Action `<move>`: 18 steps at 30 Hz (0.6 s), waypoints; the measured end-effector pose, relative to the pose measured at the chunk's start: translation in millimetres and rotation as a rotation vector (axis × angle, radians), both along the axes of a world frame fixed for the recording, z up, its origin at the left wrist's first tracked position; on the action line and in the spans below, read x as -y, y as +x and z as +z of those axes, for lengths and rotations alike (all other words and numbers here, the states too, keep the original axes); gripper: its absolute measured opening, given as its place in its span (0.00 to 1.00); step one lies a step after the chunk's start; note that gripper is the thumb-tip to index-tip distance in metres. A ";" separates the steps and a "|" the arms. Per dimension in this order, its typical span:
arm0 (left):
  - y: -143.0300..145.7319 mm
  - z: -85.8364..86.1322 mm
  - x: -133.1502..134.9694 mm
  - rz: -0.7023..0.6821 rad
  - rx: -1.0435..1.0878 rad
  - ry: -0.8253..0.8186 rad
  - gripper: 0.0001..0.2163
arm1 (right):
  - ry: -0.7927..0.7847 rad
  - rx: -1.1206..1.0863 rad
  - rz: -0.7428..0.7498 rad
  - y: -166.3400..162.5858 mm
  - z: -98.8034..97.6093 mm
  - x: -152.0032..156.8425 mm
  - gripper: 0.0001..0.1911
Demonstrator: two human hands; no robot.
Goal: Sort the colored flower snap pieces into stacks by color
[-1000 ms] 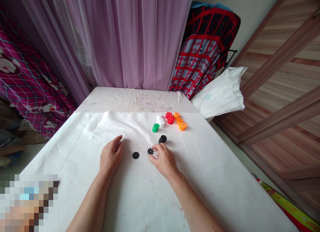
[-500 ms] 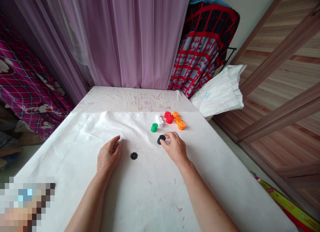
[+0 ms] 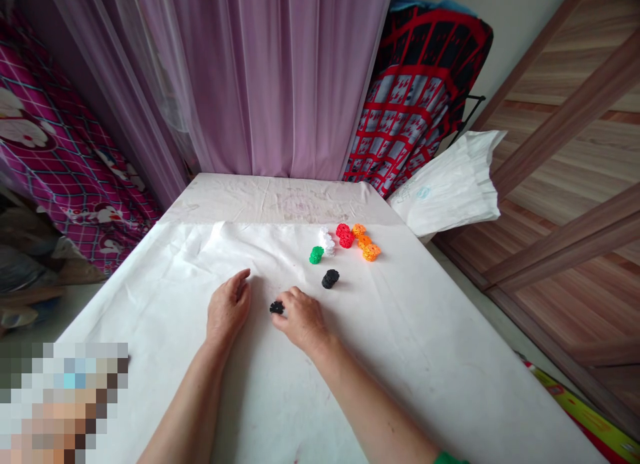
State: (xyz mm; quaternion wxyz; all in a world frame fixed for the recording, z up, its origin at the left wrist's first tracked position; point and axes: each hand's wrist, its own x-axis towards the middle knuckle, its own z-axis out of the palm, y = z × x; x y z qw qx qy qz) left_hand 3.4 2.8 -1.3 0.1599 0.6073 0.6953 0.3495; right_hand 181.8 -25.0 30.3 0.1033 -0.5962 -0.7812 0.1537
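Observation:
My right hand (image 3: 303,316) has its thumb and fingers around the edge of a black notched plastic disc (image 3: 277,307) at the middle of the white table. My left hand (image 3: 229,305) rests on its side to the left of that disc, holding nothing, its fingers stretched loosely forward and the thumb a little apart. Beyond my right hand stands a small stack of black discs (image 3: 331,279). Farther back are a green stack (image 3: 317,255), white discs (image 3: 327,241), red stacks (image 3: 345,235) and several orange stacks (image 3: 365,242).
A wrinkled white cloth (image 3: 235,241) covers the table. A white paper-like bag (image 3: 450,184) leans at the far right edge. Behind hang purple curtains (image 3: 280,84); wooden doors (image 3: 565,184) stand to the right. A blurred-out patch (image 3: 70,404) hides the lower left corner.
My right hand has left the black stack and moved left and nearer to the single black disc, which it now grips. My left hand keeps its place; the whole view has shifted slightly.

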 end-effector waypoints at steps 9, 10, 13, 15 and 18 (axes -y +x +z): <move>-2.3 -4.3 -1.2 -0.016 -0.026 -0.012 0.21 | 0.326 -0.085 -0.209 50.2 -2.1 -2.8 0.10; -2.6 -4.3 -1.4 -0.018 -0.037 -0.013 0.21 | 0.368 -0.091 -0.262 63.0 -0.5 -6.6 0.11; -3.1 -3.4 -1.5 -0.018 -0.057 -0.013 0.21 | 0.419 -0.064 -0.355 94.4 5.2 -19.2 0.11; -3.3 -2.6 -1.4 -0.017 -0.061 -0.013 0.21 | 0.401 -0.037 -0.373 104.7 8.4 -26.1 0.11; -3.5 -1.8 -1.1 -0.013 -0.064 -0.010 0.21 | 0.331 -0.001 -0.383 106.8 11.7 -31.8 0.11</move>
